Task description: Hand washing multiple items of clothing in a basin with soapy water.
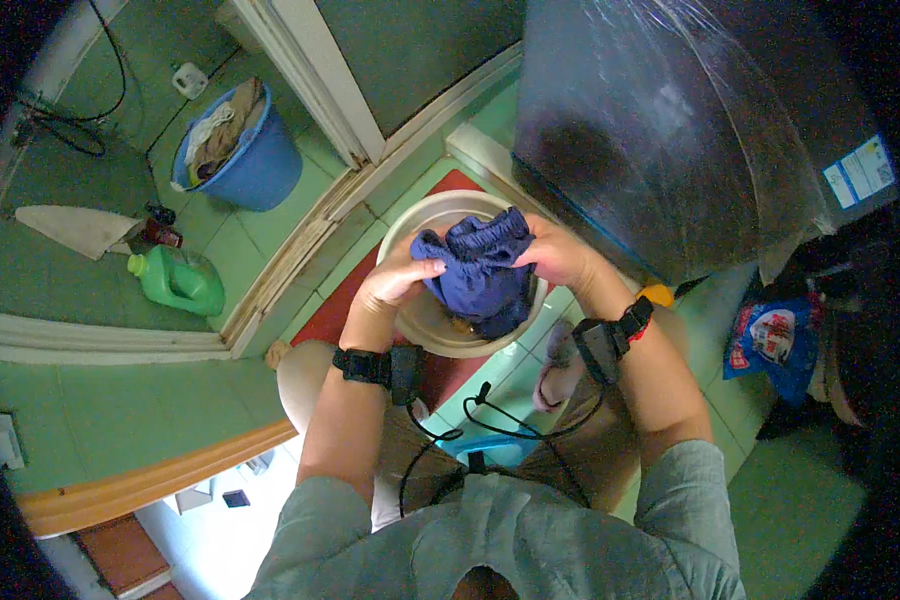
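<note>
A navy blue cloth garment (480, 281) with a gathered elastic edge is stretched between my two hands over a pale round basin (420, 330). My left hand (401, 277) grips the elastic edge on the left, its thumb lying on top of the fabric. On the right, my right hand (559, 251) pinches the same edge. The garment's lower part hangs down into the basin, where it looks darker. Whether there is water in the basin I cannot tell for sure. The basin stands on a red mat (330, 315) on green tiles.
Beyond a worn door frame (300, 262) at left stand a blue bucket of clothes (270, 165) and a green plastic jug (176, 281). A large plastic-wrapped appliance or box (645, 142) rises at upper right. A blue printed bag (772, 345) lies at right. Black cables hang between my wrists.
</note>
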The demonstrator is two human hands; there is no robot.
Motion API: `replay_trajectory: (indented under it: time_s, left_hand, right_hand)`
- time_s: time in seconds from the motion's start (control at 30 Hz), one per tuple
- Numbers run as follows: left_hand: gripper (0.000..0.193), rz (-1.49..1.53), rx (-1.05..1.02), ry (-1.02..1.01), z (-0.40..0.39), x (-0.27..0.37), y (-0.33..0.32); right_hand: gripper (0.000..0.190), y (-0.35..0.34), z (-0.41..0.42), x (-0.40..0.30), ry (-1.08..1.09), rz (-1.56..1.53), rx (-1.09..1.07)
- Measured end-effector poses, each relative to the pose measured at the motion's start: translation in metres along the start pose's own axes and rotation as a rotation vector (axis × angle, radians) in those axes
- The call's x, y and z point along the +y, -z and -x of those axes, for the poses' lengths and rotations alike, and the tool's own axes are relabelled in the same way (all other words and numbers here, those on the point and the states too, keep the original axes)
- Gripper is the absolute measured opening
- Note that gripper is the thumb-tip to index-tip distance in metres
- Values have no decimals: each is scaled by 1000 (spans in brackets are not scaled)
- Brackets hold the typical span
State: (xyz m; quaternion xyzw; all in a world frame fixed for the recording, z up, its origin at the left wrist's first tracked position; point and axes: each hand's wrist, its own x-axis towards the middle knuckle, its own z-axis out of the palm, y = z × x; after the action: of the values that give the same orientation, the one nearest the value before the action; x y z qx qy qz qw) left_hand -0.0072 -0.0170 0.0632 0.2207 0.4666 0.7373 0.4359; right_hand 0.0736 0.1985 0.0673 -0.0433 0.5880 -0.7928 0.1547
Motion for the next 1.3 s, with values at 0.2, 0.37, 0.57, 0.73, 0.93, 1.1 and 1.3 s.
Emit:
replay_trajectory:
  time_s: [0.2, 0.37, 0.57, 0.73, 0.93, 1.1, 1.3]
  left_hand:
    - [61, -27, 144, -25, -4, 4, -13]
    - [52, 43, 212, -134, -6, 2, -8]
    - [81, 207, 104, -35, 0, -7, -13]
    - [45, 191, 373, 42, -9, -17, -7]
    - [31, 307, 521, -67, -19, -22, 17]
    - [29, 358, 524, -89, -22, -19, 18]
    - [32, 438, 569, -41, -20, -17, 18]
  right_hand:
    - [39, 0, -11, -12, 72, 31, 87]
    - [27, -4, -20, -4, 173, 115, 392]
    - [30, -15, -16, -11, 195, -11, 395]
    - [29, 2, -37, 26, 183, 723, 609]
    - [24, -6, 65, -88, 171, 749, 435]
    - [18, 39, 174, -71, 261, 335, 677]
    - [17, 159, 272, 98, 103, -154, 1586]
